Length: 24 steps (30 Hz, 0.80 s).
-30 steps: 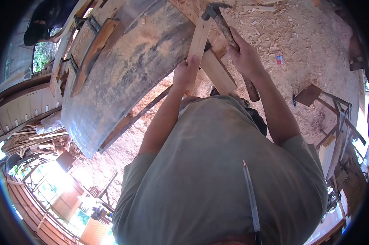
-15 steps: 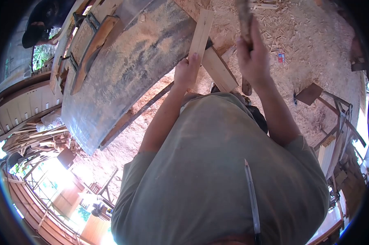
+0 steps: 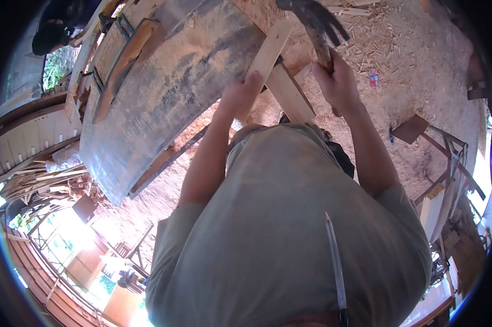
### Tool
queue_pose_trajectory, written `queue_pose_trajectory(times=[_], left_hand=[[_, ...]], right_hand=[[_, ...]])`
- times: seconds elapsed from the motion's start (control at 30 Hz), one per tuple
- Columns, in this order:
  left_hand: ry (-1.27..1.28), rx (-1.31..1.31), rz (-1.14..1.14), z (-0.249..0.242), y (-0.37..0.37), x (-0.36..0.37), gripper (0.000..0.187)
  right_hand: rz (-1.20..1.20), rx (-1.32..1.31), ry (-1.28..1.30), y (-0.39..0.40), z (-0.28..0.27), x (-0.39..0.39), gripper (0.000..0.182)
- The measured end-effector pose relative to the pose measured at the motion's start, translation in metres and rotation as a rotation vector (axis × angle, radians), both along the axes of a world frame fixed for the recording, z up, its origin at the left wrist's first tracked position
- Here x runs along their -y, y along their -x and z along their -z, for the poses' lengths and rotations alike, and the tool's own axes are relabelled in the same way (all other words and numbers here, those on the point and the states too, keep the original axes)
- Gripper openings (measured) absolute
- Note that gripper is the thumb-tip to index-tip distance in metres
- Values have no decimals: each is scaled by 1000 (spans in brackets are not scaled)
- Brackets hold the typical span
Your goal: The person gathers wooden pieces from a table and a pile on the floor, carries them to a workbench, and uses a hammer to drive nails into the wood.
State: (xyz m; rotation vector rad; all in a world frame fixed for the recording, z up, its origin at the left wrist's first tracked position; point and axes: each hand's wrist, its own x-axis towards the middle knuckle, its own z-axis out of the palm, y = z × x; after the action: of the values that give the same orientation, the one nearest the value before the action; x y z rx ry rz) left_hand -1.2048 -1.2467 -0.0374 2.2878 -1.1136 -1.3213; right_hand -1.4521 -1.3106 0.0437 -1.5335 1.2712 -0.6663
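My left hand (image 3: 242, 95) is closed round the lower part of a pale wooden board (image 3: 273, 48), which slants up and to the right at the table's corner. In my right hand (image 3: 337, 84) is the handle of a claw hammer (image 3: 313, 20), its dark head raised above the hand. A second pale board (image 3: 290, 95) lies at an angle between my hands, its upper end by the table corner. The lower end of the hammer handle shows just below my right fist.
A dusty table (image 3: 169, 82) spans the upper left, with a wooden clamp-like piece (image 3: 127, 68) on it. Wood shavings (image 3: 374, 32) cover the floor. A metal-legged stand (image 3: 447, 147) is at right. Another person's dark cap (image 3: 50, 38) shows at upper left.
The hammer head has come down into view. My left hand has shifted left and slightly down in the picture, and the board it holds is more slanted.
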Motion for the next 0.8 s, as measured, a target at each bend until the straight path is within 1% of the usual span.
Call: queue_pose_trajectory(times=[0.03, 0.07, 0.1, 0.17, 0.23, 0.27, 0.3, 0.37, 0.4, 0.43, 0.5, 0.53, 0.57, 0.63, 0.67, 0.77, 0.8], left_hand=[[-52, 35, 43, -6, -2, 3, 73], [-84, 11, 75, -12, -5, 6, 72], [-76, 11, 70, -7, -5, 6, 72], [-26, 91, 96, 10, -7, 1, 69], [19, 144, 139, 18, -3, -7, 68], [62, 192, 174, 19, -1, -9, 67], [62, 192, 180, 21, 0, -8, 67], [106, 143, 147, 22, -1, -8, 67], [129, 118, 127, 23, -1, -8, 67], [128, 115, 121, 22, 2, -9, 67], [123, 112, 78, 20, 5, 0, 70], [117, 110, 64, 20, 4, -6, 70], [124, 122, 66, 22, 3, -6, 71], [131, 129, 54, 25, 3, -4, 72], [137, 121, 64, 25, 4, -5, 72], [130, 101, 51, 26, 8, -7, 72], [123, 94, 31, 26, 9, -7, 72]], right_hand=[[-7, -4, 0, 2, 7, 0, 46], [-31, -81, 131, 3, 19, 0, 45], [-53, -155, 260, 3, 28, 1, 44], [-94, -143, 316, 1, 32, -9, 43], [-268, -228, 442, 2, 36, -20, 41], [-366, -300, 415, 5, 32, -24, 42], [-361, -301, 413, 10, 37, -20, 42], [-524, -478, 530, 22, 63, -5, 43], [-390, -522, 429, 24, 79, 3, 44], [-396, -524, 429, 23, 77, 2, 44], [-269, -490, 315, 19, 70, 13, 43], [-234, -411, 311, 16, 68, 12, 44], [-246, -413, 316, 14, 65, 14, 44], [-88, -106, 433, 7, 58, 15, 44], [-101, -111, 422, 1, 42, 11, 44], [12, 28, 273, -9, -9, 5, 46], [32, 22, 260, -11, -22, 1, 46]])
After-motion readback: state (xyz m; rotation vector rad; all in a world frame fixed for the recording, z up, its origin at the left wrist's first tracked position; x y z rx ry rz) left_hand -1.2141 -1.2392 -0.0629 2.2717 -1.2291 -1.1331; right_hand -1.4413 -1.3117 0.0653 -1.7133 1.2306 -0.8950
